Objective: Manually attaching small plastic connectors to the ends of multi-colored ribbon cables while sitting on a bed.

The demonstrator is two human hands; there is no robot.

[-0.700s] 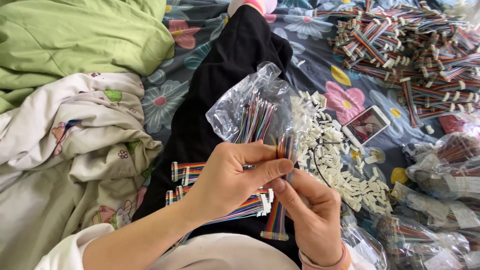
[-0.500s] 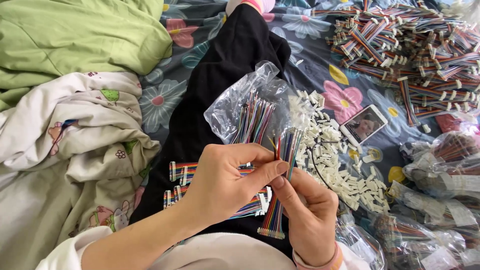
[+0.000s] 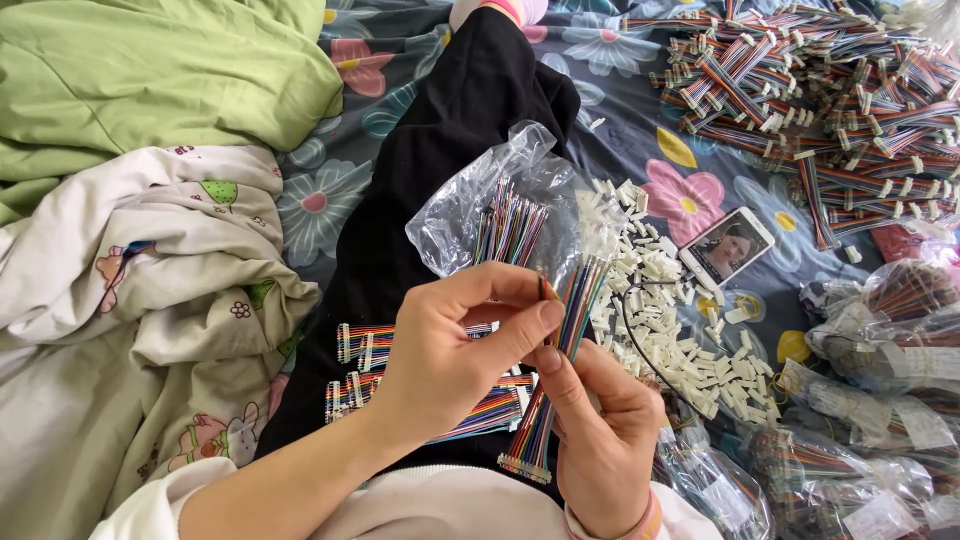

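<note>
Seated on a floral bedsheet (image 3: 330,215), a person's right hand (image 3: 600,440) grips a rainbow ribbon cable (image 3: 560,360) running upright, while the left hand (image 3: 450,360) pinches its top end just beside a clear wire bag (image 3: 500,210).

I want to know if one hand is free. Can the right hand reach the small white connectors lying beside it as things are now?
Probably not at once: the right hand holds the rainbow ribbon cable together with the left hand. The white connectors lie uncovered close beside it, with nothing in between.
</note>
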